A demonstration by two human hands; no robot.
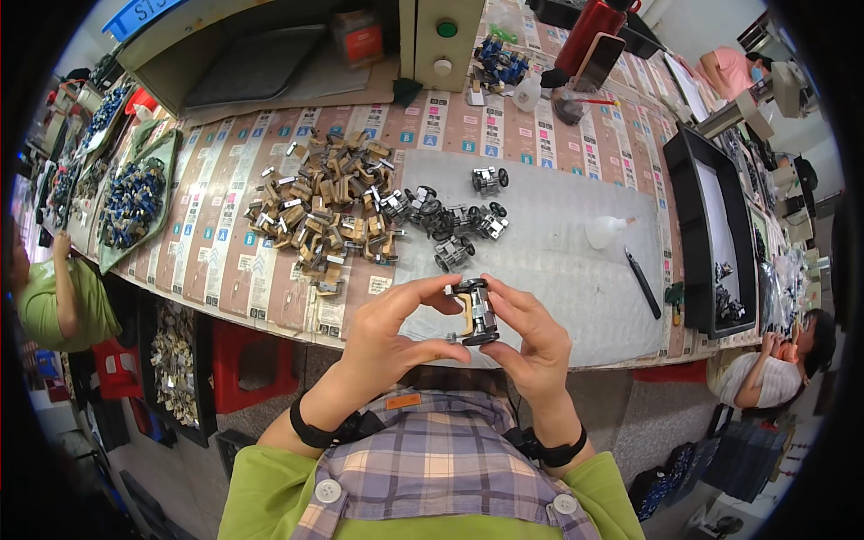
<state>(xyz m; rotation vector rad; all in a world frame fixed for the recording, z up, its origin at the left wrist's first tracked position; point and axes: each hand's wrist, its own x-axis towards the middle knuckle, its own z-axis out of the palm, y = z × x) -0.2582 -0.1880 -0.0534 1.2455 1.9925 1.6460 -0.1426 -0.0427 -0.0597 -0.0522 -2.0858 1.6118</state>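
Note:
Both my hands hold one small metal part (474, 311), a black and silver assembly with a tan piece on its left side, close to my chest above the table's near edge. My left hand (391, 328) pinches its left side between thumb and forefinger. My right hand (529, 337) grips its right side and bottom. On the grey mat (558, 261) beyond lie several similar black and silver assemblies (454, 225). To their left is a heap of tan and silver parts (324, 211).
A green tray of blue parts (135, 200) sits at far left, a black tray (715, 234) at right. A white squeeze bottle (605, 231) and black pen-like tool (643, 283) lie on the mat. Other people sit at left, right and far right.

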